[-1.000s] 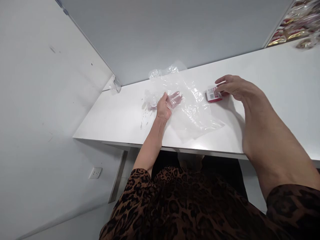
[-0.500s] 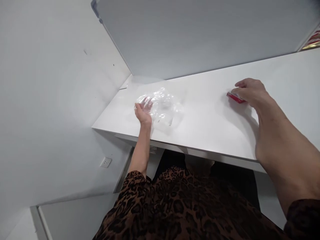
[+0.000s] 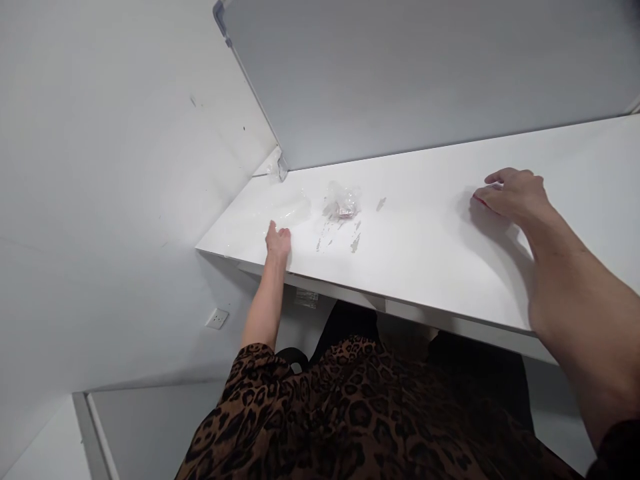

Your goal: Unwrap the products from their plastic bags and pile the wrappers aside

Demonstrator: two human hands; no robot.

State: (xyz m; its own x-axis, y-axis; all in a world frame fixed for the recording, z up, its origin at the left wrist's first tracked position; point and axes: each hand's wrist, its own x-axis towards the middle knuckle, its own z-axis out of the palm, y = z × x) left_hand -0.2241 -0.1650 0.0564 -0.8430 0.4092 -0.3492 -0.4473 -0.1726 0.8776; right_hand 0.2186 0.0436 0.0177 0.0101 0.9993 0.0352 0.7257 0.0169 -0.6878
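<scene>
White boards make up the bench [image 3: 425, 267], a long narrow top that is backed by a grey panel [image 3: 425, 73] and closed at its left end by a white wall [image 3: 125, 167]. Grey marks [image 3: 355, 242] are scattered over the left half of the top, and the wall is flecked with small scuffs. A wall socket [image 3: 217, 319] is set low, below the level of the bench. Crumpled plastic [image 3: 277, 167] is tucked into the far left corner.

The left arm is stretched forward over the front edge, and the left hand [image 3: 278, 241] is held near that edge with its fingers partly bent. A clear bag [image 3: 296, 208] is spread just beyond the fingertips; whether its edge is pinched cannot be told. The right arm is reached far out to the right, bent at the wrist, with the back of the right hand [image 3: 515, 190] turned up. A red packet [image 3: 481, 199] is grasped between its thumb and fingers, over the right part of the bench, mostly hidden by them; a shadow is cast beside it.

Between the hands, nearer the left, a small wrapped packet [image 3: 346, 211] is seen in clear film among the grey marks. Pinkish print is shown on it, too small to be read. Leopard spots are printed on the shirt [image 3: 350, 400].
</scene>
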